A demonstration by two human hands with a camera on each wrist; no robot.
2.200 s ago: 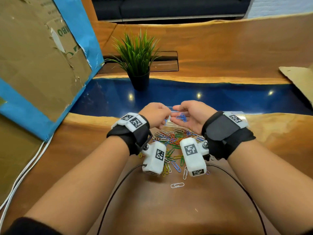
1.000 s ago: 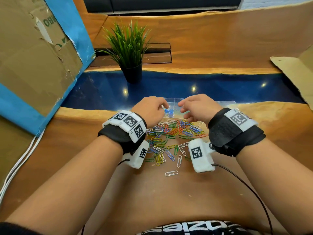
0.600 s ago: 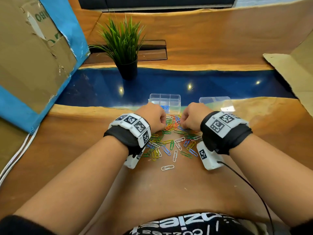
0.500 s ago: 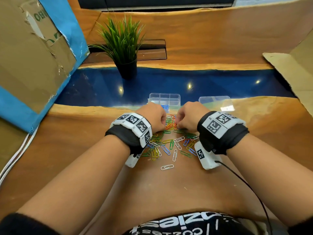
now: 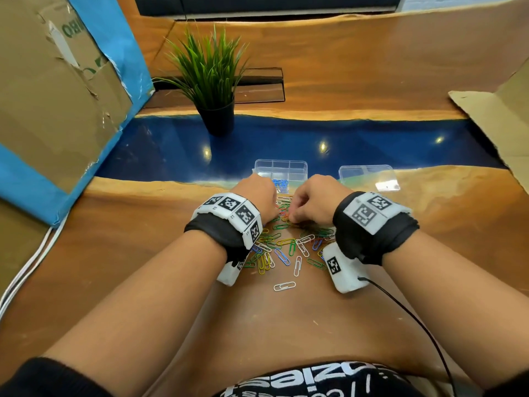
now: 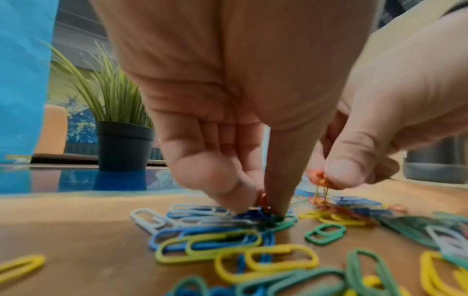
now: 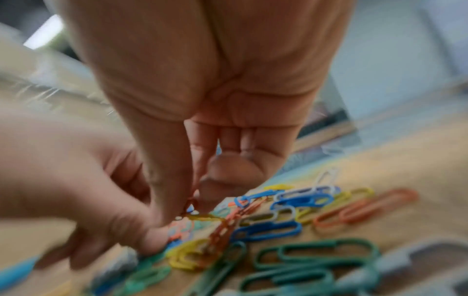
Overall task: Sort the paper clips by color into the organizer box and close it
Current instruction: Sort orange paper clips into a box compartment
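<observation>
Both hands are down in the pile of paper clips [image 5: 289, 245] on the wooden table [image 5: 120, 247], knuckles nearly side by side. The left hand [image 5: 257, 196] has its fingers curled under, thumb and forefinger tips pressed down into the heap, where they pinch an orange-red clip [image 6: 262, 201] that stands up between them, with blue and green clips directly beneath. Just to its right, the right hand [image 5: 312, 200] pinches a small bunch of orange clips [image 6: 319, 181] between thumb and fingertips, lifted slightly off the table, with a chain of more orange clips trailing down from it into the pile; the right wrist view is blurred, so how many it holds cannot be told.

The rest of the clips, yellow, green, blue, white and orange, lie loose under and behind both wrists, toward the person. One white clip [image 5: 284, 286] lies apart, nearer the body than the rest.

Just beyond the fingertips of both hands sits the clear organizer box [image 5: 282, 170], open, with blue clips [image 5: 280, 183] in one near compartment. Its clear lid [image 5: 369, 177] lies flat beyond the right hand, a little farther right. Farther beyond the left hand stands a potted plant [image 5: 211, 81].
</observation>
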